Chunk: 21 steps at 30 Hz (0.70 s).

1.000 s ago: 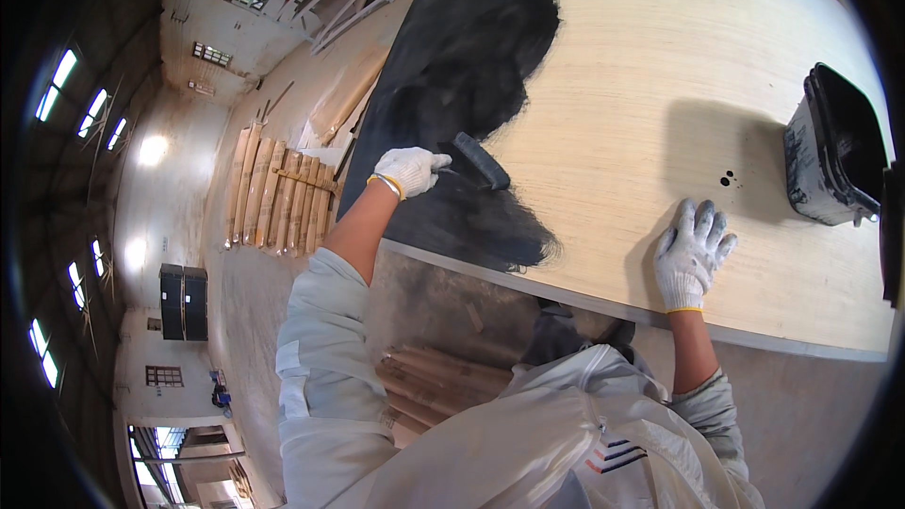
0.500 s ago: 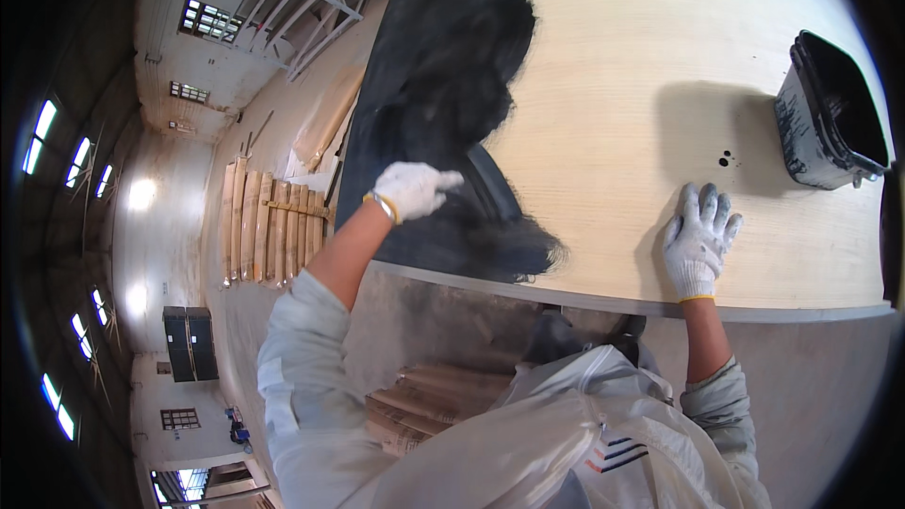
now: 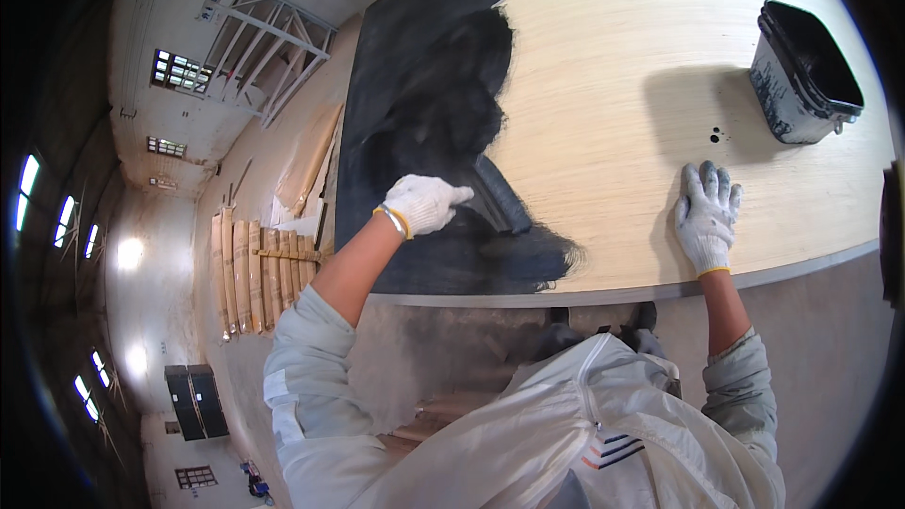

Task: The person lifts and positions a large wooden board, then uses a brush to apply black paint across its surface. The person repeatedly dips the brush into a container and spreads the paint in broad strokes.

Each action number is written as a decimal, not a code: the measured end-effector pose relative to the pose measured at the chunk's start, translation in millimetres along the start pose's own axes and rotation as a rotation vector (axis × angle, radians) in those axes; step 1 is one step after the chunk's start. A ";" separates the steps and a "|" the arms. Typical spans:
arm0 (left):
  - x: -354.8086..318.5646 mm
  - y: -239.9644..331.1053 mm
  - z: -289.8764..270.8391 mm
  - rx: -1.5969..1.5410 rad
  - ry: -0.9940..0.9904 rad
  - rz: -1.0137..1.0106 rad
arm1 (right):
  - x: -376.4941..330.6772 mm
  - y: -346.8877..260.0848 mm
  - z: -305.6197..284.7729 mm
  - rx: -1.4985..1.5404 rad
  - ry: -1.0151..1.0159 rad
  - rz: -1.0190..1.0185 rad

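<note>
My left hand [image 3: 426, 205], in a white knit glove, is closed round a wide black paint brush [image 3: 503, 194]. Its handle is mostly hidden by my fingers and dark against the paint. The brush's broad edge rests at the border of the wet-looking black coating [image 3: 424, 113], which covers the left part of a pale wood-grain board [image 3: 603, 66]. My right hand [image 3: 707, 219], gloved too, with dark smudges on the fingertips, lies flat on the bare board near its front edge, fingers spread. Past it stands a paint-streaked bucket [image 3: 801, 85] with a dark inside.
A few black drips [image 3: 715, 135] spot the board between bucket and right hand. Long brown wrapped bundles [image 3: 259, 269] lie on the floor to the left. Beyond them are a white metal frame [image 3: 273, 38] and dark tall boxes [image 3: 196, 402]. My shoes [image 3: 643, 319] show below the board's front edge.
My left hand and the brush have moved slightly nearer and to the right along the coating's border. My right hand stays flat on the board. The whole view has shifted a little.
</note>
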State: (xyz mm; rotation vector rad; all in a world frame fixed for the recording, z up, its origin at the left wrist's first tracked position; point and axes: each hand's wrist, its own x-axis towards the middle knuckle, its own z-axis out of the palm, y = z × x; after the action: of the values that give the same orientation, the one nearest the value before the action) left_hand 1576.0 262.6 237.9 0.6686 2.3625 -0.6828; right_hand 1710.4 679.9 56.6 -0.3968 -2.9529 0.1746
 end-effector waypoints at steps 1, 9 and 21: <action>-4.2 -1.8 -0.5 -0.007 -0.012 0.013 | 0.5 -0.4 -0.4 0.000 0.004 -0.003; 24.6 -2.6 -6.5 -0.083 0.100 0.010 | -1.5 -2.5 0.5 0.024 0.036 0.005; 29.8 -43.0 8.6 -0.040 0.111 0.042 | -5.6 -10.7 -3.1 0.057 0.016 -0.023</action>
State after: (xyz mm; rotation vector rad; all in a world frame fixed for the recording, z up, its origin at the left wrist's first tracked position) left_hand 1532.8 234.3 225.9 0.7539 2.4490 -0.5930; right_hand 1713.5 668.4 60.3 -0.3541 -2.9274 0.2513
